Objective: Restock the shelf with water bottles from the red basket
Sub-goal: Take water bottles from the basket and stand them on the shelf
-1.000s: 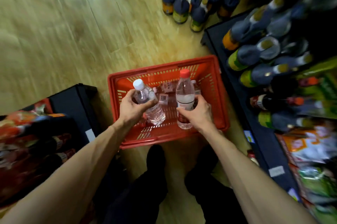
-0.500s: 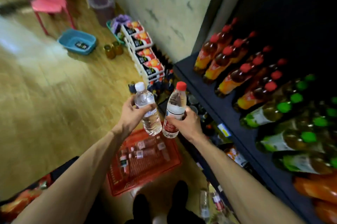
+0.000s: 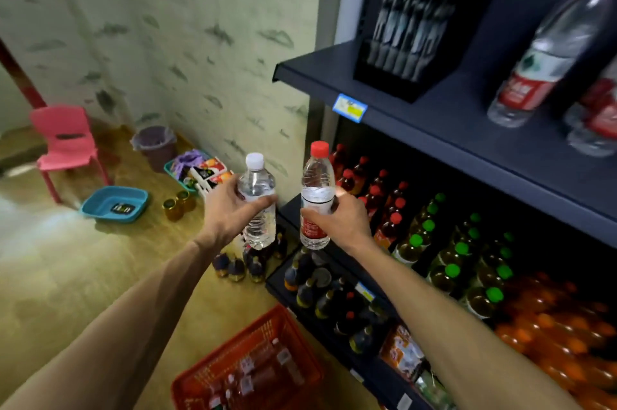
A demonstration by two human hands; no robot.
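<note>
A: Shelf first. Why is the upper shelf (image 3: 444, 129) taken as the target?
B: Water bottles with red labels (image 3: 547, 52) are already stood at 2 o'clock, and bare board is left beside them toward 1 o'clock. A black display box (image 3: 405, 29) is set further back at 12 to 1.

A: Red basket (image 3: 253, 366)?
B: Left on the floor at 6 o'clock, more stock lying inside. Kept near the feet, likely so little reach is needed.

A: Hands?
B: Left hand (image 3: 230, 209) is wrapped round the white-capped bottle (image 3: 256, 202) at mid-body; right hand (image 3: 344, 216) is closed round the red-capped bottle (image 3: 315, 196) at the label. Both held at frame centre, upright, caps up, just beside each other but apart, below the shelf edge.

A: Why upright?
B: Judged so they can be stood straight down without being turned. Two carried to halve trips.

A: Risk?
B: Shelf lip could be clipped by the caps on the way up.
</note>
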